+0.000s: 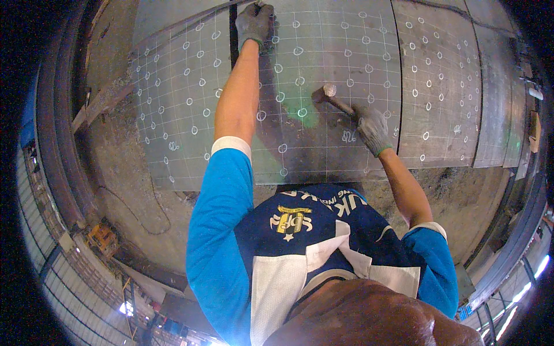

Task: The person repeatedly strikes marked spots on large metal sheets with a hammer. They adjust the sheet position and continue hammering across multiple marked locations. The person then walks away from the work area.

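My right hand [372, 128], in a grey knitted glove, is closed round the handle of a hammer [330, 91]. The hammer's worn, rounded head points away to the left, above a grey metal plate [358, 75] marked with white chalk lines and small circles. My left hand [254, 26], gloved the same way, reaches to the far edge of the view. Its fingers are curled together over the plate, beside a dark gap between two plates. Something small shows at its fingertips, too little to name.
Another chalk-marked plate [184, 92] lies on the left, and a further one [438, 86] on the right. A dark cable [190, 20] crosses the far left. Long metal beams [57, 127] run along the left side. A yellow-orange machine part [104, 239] stands at lower left.
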A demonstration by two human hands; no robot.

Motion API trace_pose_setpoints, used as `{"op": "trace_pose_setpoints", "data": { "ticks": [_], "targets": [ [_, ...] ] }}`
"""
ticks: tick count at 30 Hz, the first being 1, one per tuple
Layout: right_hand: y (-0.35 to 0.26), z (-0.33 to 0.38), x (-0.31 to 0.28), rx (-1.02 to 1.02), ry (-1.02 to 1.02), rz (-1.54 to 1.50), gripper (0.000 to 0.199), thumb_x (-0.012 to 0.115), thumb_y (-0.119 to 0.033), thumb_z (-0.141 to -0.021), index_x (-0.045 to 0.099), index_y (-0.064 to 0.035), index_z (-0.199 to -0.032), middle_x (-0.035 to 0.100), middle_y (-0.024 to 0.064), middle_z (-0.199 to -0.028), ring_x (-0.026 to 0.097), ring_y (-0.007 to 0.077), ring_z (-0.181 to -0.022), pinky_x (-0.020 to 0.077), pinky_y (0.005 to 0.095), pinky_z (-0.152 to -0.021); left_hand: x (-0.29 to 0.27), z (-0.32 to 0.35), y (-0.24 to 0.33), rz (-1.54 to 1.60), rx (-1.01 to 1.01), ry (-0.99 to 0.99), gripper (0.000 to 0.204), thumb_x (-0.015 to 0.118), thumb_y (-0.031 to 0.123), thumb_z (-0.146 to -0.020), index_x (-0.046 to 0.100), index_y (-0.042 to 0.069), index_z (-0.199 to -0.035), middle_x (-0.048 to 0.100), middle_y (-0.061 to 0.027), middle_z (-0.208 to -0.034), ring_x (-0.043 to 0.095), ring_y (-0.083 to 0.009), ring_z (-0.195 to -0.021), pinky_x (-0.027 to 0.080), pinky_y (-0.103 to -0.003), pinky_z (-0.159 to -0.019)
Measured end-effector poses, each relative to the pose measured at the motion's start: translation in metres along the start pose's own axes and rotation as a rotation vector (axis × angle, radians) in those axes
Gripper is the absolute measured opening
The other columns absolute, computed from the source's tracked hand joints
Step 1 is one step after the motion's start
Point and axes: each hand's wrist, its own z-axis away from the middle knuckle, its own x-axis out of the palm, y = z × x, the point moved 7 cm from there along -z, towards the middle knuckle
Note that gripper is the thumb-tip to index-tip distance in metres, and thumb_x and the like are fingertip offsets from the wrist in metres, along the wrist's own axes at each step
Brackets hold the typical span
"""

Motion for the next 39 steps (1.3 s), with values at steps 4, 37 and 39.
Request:
{"op": "trace_pose_setpoints", "data": {
  "ticks": [4, 37, 39],
  "targets": [
    [0.001, 0.0, 0.003, -0.001, -0.026, -0.009, 0.031, 0.054, -0.029, -0.098, 0.069, -0.0082, -0.115, 0.071, 0.0207, -0.101, 0.066, 0.0417, -0.096, 0.0483, 0.0524, -0.078, 0.009, -0.013, -0.015, -0.198, 0.069, 0.023, 0.049, 0.065, 0.055, -0.087, 0.077, 0.01, -0.102, 0.077, -0.0167, -0.096, 0.073, -0.0342, -0.086, 0.057, -0.042, -0.08],
    [0.009, -0.003, -0.037, 0.156, 0.028, -0.355, 0.033, 0.051, -0.031, -0.1, 0.065, -0.001, -0.104, 0.066, 0.025, -0.089, 0.065, 0.0427, -0.081, 0.0458, 0.051, -0.071, -0.044, 0.037, 0.034, 0.401, -0.187, 0.023, 0.044, 0.078, 0.034, -0.084, 0.073, 0.005, -0.116, 0.076, -0.014, -0.097, 0.073, -0.0253, -0.083, 0.058, -0.037, -0.076],
    [0.027, 0.017, -0.013, 0.147, -0.019, -0.295, 0.029, 0.053, -0.026, -0.098, 0.066, -0.0027, -0.108, 0.067, 0.0246, -0.091, 0.066, 0.043, -0.084, 0.0463, 0.052, -0.072, -0.026, 0.021, -0.002, 0.385, -0.077, 0.041, 0.037, 0.08, 0.028, -0.084, 0.073, 0.003, -0.111, 0.075, -0.01, -0.091, 0.071, -0.0175, -0.073, 0.057, -0.034, -0.066]
  ]
}}
